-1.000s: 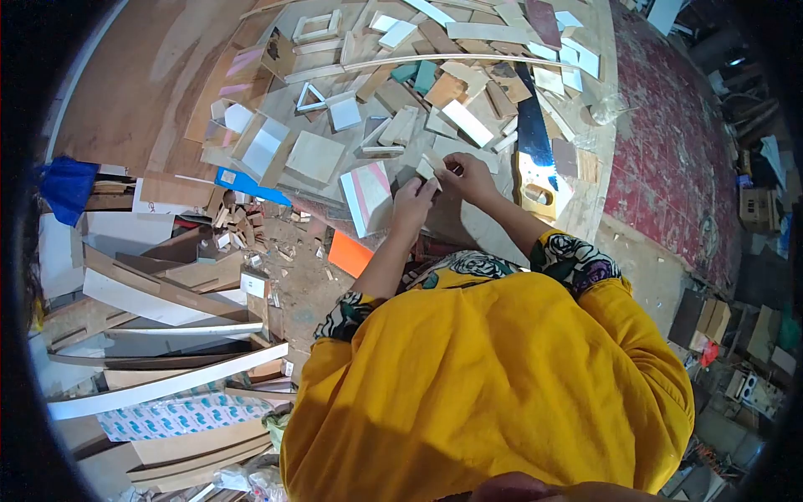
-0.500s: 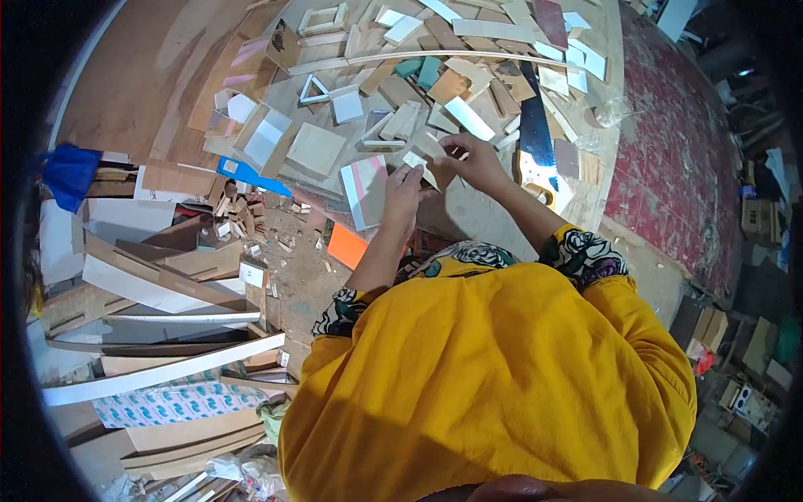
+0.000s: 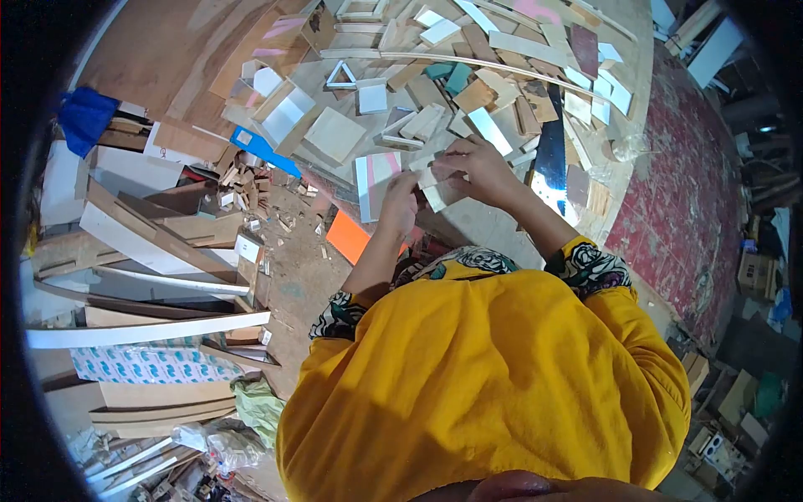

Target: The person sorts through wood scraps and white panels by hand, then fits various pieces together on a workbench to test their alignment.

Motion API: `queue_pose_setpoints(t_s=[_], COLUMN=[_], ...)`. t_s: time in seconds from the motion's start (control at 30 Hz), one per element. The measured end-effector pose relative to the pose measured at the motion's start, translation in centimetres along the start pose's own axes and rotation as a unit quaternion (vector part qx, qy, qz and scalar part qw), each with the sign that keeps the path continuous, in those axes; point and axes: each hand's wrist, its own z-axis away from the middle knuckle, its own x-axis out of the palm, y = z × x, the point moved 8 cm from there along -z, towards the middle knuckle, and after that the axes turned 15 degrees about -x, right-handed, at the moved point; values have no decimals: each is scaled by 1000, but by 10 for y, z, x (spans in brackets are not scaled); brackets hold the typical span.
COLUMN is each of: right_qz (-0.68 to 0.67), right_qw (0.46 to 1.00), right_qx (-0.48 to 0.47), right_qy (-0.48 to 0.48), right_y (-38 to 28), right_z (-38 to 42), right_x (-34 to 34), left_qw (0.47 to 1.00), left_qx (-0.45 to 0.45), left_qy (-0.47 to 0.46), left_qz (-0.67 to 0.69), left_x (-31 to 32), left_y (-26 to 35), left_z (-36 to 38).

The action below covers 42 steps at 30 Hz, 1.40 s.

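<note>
A small pale wooden piece point(image 3: 441, 192) is between my hands, low over the near edge of the worktable. My right hand point(image 3: 488, 173) grips its upper right side, thumb and fingers pinched together. At its left edge my left hand point(image 3: 400, 206) is closed, fingertips against the piece. Just beyond my left hand lies a white board with a pink stripe point(image 3: 369, 182). A square wooden block point(image 3: 335, 135) rests further left. To the right of my right hand lies a handsaw point(image 3: 549, 155), its handle end largely hidden in glare.
Wood offcuts point(image 3: 435, 121) crowd the worktable, with a long thin strip point(image 3: 468, 58) across them. A blue flat tool or strip point(image 3: 266, 152) sits at the left edge. Curved boards point(image 3: 142, 234) are stacked at left. A red scuffed surface point(image 3: 677, 201) lies right.
The wooden piece has turned so that its broad pale face shows more. My hands stay close together on it. The whole view has shifted slightly.
</note>
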Motion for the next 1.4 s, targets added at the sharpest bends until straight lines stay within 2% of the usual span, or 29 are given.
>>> queue_pose_setpoints(t_s=[0.07, 0.2, 0.27, 0.43, 0.47, 0.5, 0.6, 0.67, 0.77, 0.9, 1.0, 1.07, 1.1, 1.17, 1.2, 1.23, 1.3, 1.33, 1.4], right_qz=[-17, -13, -48, -76, -96, -116, -109, -113, -112, -119, -114, -80, -49, -42, -35, -27, -11, 4, 33], right_qw=[1000, 998, 994, 984, 977, 969, 966, 964, 962, 956, 957, 959, 962, 954, 953, 951, 930, 921, 902], right_qx=[0, 16, 67, 134, 173, 211, 225, 234, 245, 265, 261, 267, 266, 294, 295, 296, 357, 373, 410], right_qy=[-11, 64, 77, 91, 77, 63, 60, 56, 39, 51, 53, 45, 35, 38, 61, 84, 90, 109, 133], right_y=[-2, -3, 15, 46, 54, 60, 63, 67, 74, 77, 77, 78, 79, 88, 96, 99, 102, 103, 103], right_z=[-1, 2, 15, 42, 48, 54, 65, 71, 78, 75, 75, 81, 85, 102, 116, 128, 152, 168, 199], right_x=[5, -3, 2, 12, 17, 22, 26, 31, 38, 39, 39, 33, 28, 21, 19, 14, -3, -10, -25], left_qw=[974, 982, 978, 978, 975, 975, 968, 945, 948, 952, 958, 923, 926, 808, 777, 780, 645, 649, 502], left_qx=[27, 33, 51, 101, 110, 109, 138, 184, 178, 154, 161, 197, 191, 291, 274, 272, 318, 316, 496], left_qy=[49, 87, 188, 182, 188, 188, 210, 268, 263, 264, 236, 298, 291, 413, 442, 433, 520, 510, 446], left_qz=[-219, -163, -78, 22, 46, 47, -14, -23, 3, 7, -40, -141, -145, -303, -354, -360, -460, -468, -550], left_x=[7, -7, -48, -103, -113, -116, -124, -136, -163, -154, -151, -167, -185, -210, -161, -143, -115, -114, -79], left_y=[2, 14, 33, 78, 83, 86, 100, 110, 122, 133, 141, 151, 151, 166, 168, 169, 173, 168, 163], left_z=[6, 11, 9, 0, -1, 1, 11, 20, 3, -4, -16, -20, -31, -32, -5, 7, 31, 29, 40])
